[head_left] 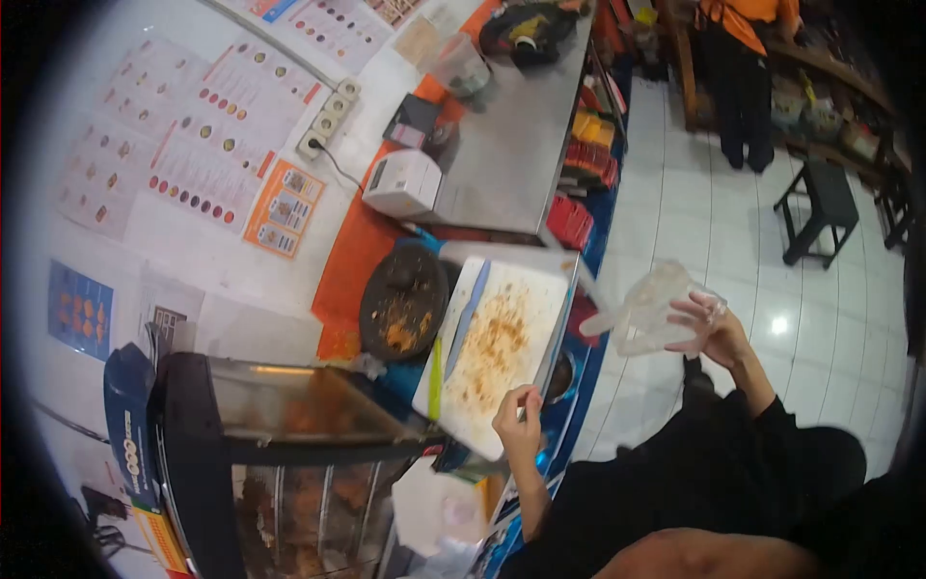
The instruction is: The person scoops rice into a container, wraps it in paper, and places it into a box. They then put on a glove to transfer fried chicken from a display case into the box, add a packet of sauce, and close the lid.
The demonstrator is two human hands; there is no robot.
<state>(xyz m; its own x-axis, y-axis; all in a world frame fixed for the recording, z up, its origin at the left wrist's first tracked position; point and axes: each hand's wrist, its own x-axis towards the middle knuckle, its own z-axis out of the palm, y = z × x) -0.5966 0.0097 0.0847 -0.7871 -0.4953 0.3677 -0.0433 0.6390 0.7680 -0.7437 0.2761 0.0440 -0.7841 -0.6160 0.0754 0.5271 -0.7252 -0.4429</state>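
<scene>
My left hand (519, 422) is closed, fingers curled in, over the near right edge of a white cutting board (552, 289). Whatever may be inside its grip is too small to make out. Brown crumbs (497, 338) litter the board, and a blue-handled knife (467, 318) lies along its left side beside a green-handled tool (435, 378). To the right, above the floor, my right hand (712, 328) has its fingers spread. A loose, clear disposable plastic glove (641, 307) covers part of those fingers and sticks out past them.
A dark stone mortar (403, 299) with food remains sits left of the board. Nearby are a glass food warmer (289, 410), an open paper box (439, 502), a white device (403, 183) and a steel counter (516, 125). A black stool (820, 207) and a person (743, 77) are farther off.
</scene>
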